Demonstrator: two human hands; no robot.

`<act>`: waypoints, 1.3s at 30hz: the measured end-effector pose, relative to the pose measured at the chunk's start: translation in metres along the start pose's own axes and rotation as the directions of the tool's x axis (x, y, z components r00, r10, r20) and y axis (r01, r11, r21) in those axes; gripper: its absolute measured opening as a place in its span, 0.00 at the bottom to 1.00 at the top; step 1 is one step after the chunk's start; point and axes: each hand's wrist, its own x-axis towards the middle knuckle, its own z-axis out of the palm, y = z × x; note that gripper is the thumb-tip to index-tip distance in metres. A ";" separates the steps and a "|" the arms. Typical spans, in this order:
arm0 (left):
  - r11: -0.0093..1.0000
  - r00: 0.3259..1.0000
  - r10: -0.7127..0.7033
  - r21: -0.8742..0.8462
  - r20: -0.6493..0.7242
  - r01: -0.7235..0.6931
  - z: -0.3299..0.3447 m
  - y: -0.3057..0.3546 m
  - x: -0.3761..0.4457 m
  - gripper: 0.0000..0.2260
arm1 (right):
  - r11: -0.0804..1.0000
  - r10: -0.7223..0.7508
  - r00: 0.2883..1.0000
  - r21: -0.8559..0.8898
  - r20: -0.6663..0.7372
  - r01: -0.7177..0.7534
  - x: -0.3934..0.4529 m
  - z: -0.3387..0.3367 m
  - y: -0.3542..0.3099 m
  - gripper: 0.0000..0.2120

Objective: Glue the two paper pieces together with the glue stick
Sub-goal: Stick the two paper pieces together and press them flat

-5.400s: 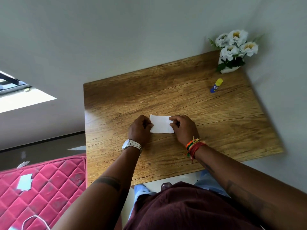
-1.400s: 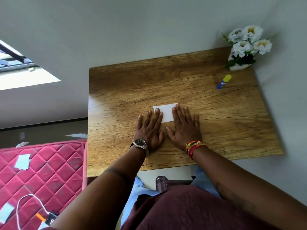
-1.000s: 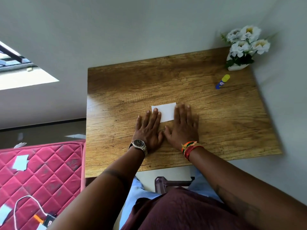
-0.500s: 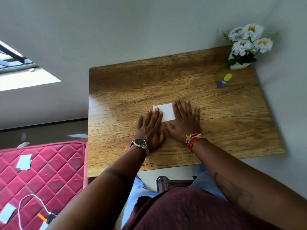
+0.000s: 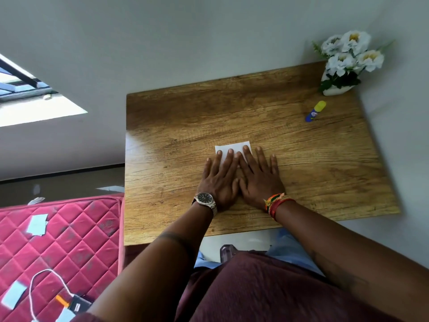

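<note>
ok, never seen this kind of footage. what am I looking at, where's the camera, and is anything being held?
There is no robot here, just a person working bare-handed. The single picture comes from a wide-angle camera worn on the person's head, looking forward and down, so the arms enter from the bottom edge. The left hand, with a watch at the wrist, and the right hand, with colored bracelets, lie flat, fingers spread, pressing down on white paper on a wooden table. Only one white rectangle shows; whether it is two pieces stacked cannot be told. Nothing is gripped. A blue glue stick with a yellow cap lies untouched near the far right corner, beside a pot of white flowers.
</note>
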 end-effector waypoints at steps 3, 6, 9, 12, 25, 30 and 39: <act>0.998 0.998 -0.062 0.002 -0.006 0.062 0.006 -0.018 -0.006 0.34 | 1.000 0.003 1.000 0.018 -0.013 -0.003 -0.001 -0.001 -0.001 0.36; 0.995 0.995 -0.103 -0.012 0.005 0.103 0.004 -0.032 -0.012 0.35 | 1.000 0.008 1.000 0.024 -0.011 -0.008 0.000 -0.002 -0.003 0.37; 0.993 0.993 -0.115 -0.016 0.000 0.115 0.002 -0.031 -0.014 0.35 | 0.999 0.007 1.000 0.032 -0.007 -0.007 -0.002 -0.003 -0.002 0.37; 0.984 0.984 -0.176 -0.030 -0.014 0.176 0.000 -0.025 -0.016 0.37 | 0.999 0.011 1.000 0.041 -0.009 -0.011 -0.002 -0.004 -0.002 0.37; 0.962 0.962 -0.267 0.047 -0.056 0.269 -0.018 -0.028 0.017 0.34 | 1.000 -0.001 1.000 0.021 -0.001 0.001 -0.002 -0.005 -0.001 0.37; 0.951 0.950 -0.308 -0.007 -0.048 0.308 -0.019 -0.021 0.017 0.32 | 1.000 -0.008 0.997 0.017 0.073 0.007 0.007 -0.023 -0.004 0.40; 0.989 0.993 -0.117 0.092 0.005 0.116 -0.023 -0.026 0.017 0.29 | 0.997 -0.076 0.997 0.009 0.031 0.076 0.023 -0.051 0.014 0.32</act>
